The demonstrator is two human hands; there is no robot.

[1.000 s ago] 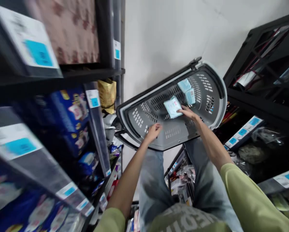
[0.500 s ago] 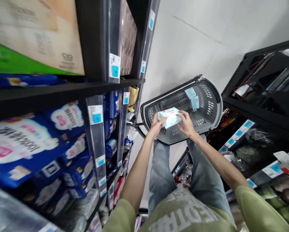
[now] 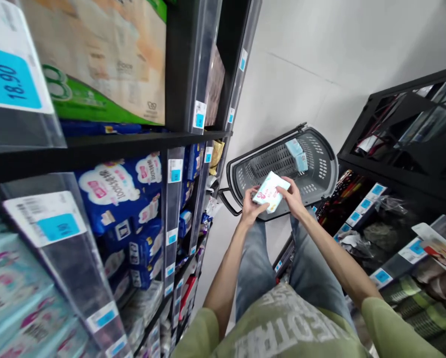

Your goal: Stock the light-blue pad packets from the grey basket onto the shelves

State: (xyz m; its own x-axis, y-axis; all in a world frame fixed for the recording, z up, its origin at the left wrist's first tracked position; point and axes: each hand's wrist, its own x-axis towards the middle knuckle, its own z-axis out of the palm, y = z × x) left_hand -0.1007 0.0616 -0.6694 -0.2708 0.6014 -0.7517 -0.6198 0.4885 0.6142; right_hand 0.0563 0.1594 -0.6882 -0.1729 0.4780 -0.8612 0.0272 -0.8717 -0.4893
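I hold a pale blue and white packet of wipes (image 3: 270, 191) with pink print in both hands, above the near rim of a grey shopping basket (image 3: 322, 184) that stands on the floor. My left hand (image 3: 252, 206) grips the packet's lower left end, and my right hand (image 3: 292, 195) grips its right side. Two more pale blue packets (image 3: 296, 153) lie inside the basket at its far end.
A black shelf (image 3: 133, 141) on my left carries blue packs with white and pink labels (image 3: 118, 186) and green and beige boxes (image 3: 96, 59) above, with price tags along the edges. Another black rack (image 3: 402, 164) with bagged goods stands on my right. White floor lies beyond the basket.
My right hand lifted the packet out of the basket, my left hand joined it, and both brought it closer and tilted it. My view has risen and moved back from the basket.
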